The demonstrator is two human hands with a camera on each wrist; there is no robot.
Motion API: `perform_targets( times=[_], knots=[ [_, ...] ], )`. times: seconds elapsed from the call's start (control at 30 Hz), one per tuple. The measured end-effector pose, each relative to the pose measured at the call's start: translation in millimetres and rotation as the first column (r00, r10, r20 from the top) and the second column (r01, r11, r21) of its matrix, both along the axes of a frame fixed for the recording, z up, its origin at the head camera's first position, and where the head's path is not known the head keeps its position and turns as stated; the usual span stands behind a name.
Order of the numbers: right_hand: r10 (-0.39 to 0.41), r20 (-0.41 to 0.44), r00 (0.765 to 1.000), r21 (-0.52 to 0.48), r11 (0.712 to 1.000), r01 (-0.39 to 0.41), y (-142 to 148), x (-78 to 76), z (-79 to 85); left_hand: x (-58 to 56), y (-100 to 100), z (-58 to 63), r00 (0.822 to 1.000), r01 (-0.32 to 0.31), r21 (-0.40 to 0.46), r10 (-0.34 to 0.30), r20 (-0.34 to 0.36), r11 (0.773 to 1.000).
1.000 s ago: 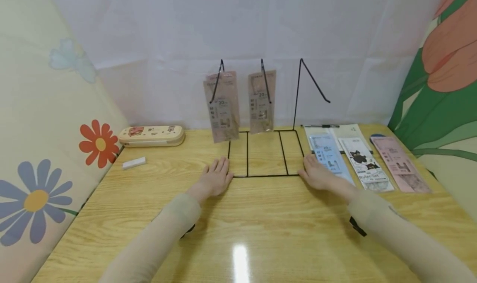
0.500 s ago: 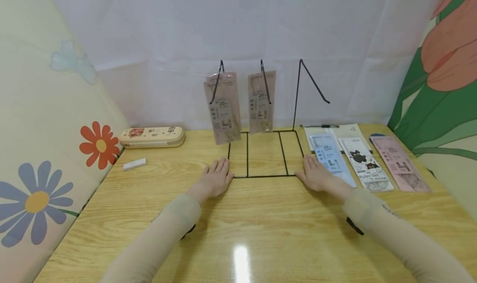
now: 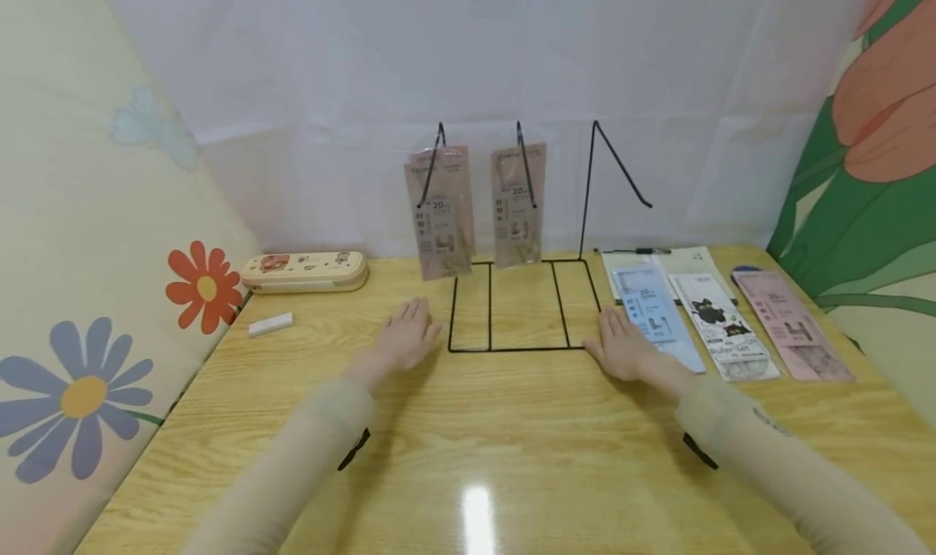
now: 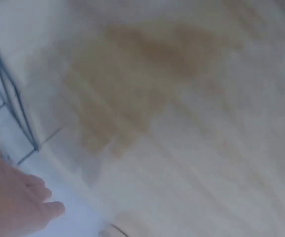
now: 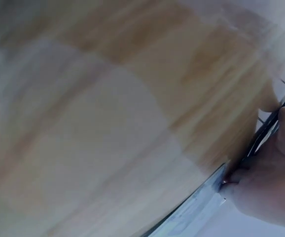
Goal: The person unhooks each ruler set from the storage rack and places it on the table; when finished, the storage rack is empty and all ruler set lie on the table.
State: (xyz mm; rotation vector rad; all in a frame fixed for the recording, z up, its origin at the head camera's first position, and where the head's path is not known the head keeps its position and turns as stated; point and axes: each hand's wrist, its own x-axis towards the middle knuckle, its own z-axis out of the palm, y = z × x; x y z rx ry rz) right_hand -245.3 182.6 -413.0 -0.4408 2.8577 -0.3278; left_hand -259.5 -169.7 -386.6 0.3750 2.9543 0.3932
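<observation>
A black wire display rack [image 3: 526, 349] stands on the table, with three upright hooks at its back. Pink ruler-set packs [image 3: 443, 242] hang on the left hook, and another pink pack [image 3: 517, 234] hangs on the middle one; the right hook is bare. My left hand [image 3: 400, 337] is left of the rack's base, apart from it, with fingers extended and nothing held. My right hand [image 3: 621, 348] lies at the base's front right corner, thumb tip right at the wire, fingers straight along the side. Beside it lies a blue ruler pack [image 3: 651, 311].
Right of the blue pack lie a white ruler-set pack [image 3: 724, 327] and a pink pack [image 3: 793, 323]. Behind them are a notebook [image 3: 698, 261] and a black pen [image 3: 643, 251]. A cream pencil case [image 3: 303, 272] and a white block [image 3: 270, 324], eraser-like, sit at the left.
My left hand has come away from the rack's front left corner, moving left. My right hand stays at the right corner. The view has shifted slightly.
</observation>
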Motion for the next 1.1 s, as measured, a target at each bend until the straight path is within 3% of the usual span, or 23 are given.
perform_targets(
  times=[0.1, 0.17, 0.27, 0.37, 0.43, 0.57, 0.73, 0.83, 1.0, 1.1],
  knots=[
    [-0.005, -0.004, 1.000, 0.004, 1.000, 0.005, 2.8, 0.9, 0.5, -7.9, -4.4, 8.5, 0.998, -0.043, 0.107, 0.048, -0.049, 0.993],
    [-0.010, -0.003, 1.000, 0.003, 1.000, 0.010, 4.3, 1.8, 1.2, -13.5, -5.1, 14.6, 0.995, -0.062, 0.213, 0.077, -0.064, 0.975],
    [-0.014, -0.004, 1.000, -0.003, 1.000, 0.014, 5.9, 3.4, 2.0, -21.3, -2.9, 23.8, 0.991, -0.090, 0.405, 0.123, -0.057, 0.910],
    [-0.015, 0.000, 1.000, -0.012, 1.000, 0.015, 6.3, 3.8, 1.0, -30.3, 1.6, 30.0, 0.986, -0.098, 0.539, 0.154, -0.059, 0.836],
    [-0.012, 0.003, 1.000, -0.007, 1.000, 0.012, 5.8, 3.3, -0.8, -36.5, 5.2, 32.3, 0.984, -0.090, 0.588, 0.164, -0.073, 0.804],
    [-0.007, 0.010, 1.000, 0.006, 1.000, 0.007, 3.2, 1.5, -3.9, -47.3, 11.8, 34.7, 0.978, -0.073, 0.644, 0.182, -0.104, 0.762],
    [-0.012, 0.009, 1.000, 0.003, 1.000, 0.012, 0.0, -0.5, -3.7, -58.2, 16.4, 35.4, 0.970, -0.105, 0.721, 0.229, -0.077, 0.685],
    [-0.017, 0.006, 1.000, 0.005, 1.000, 0.017, -0.1, -1.3, -2.8, -61.4, 16.9, 35.2, 0.966, -0.122, 0.733, 0.249, -0.066, 0.670],
    [-0.020, 0.012, 1.000, 0.003, 1.000, 0.020, -0.3, -2.0, -2.5, -59.1, 16.4, 33.2, 0.971, -0.138, 0.713, 0.237, -0.041, 0.687],
    [-0.016, 0.016, 1.000, 0.009, 1.000, 0.016, -0.6, -2.5, -2.6, -57.5, 16.8, 30.4, 0.971, -0.152, 0.712, 0.237, -0.022, 0.686]
  ],
)
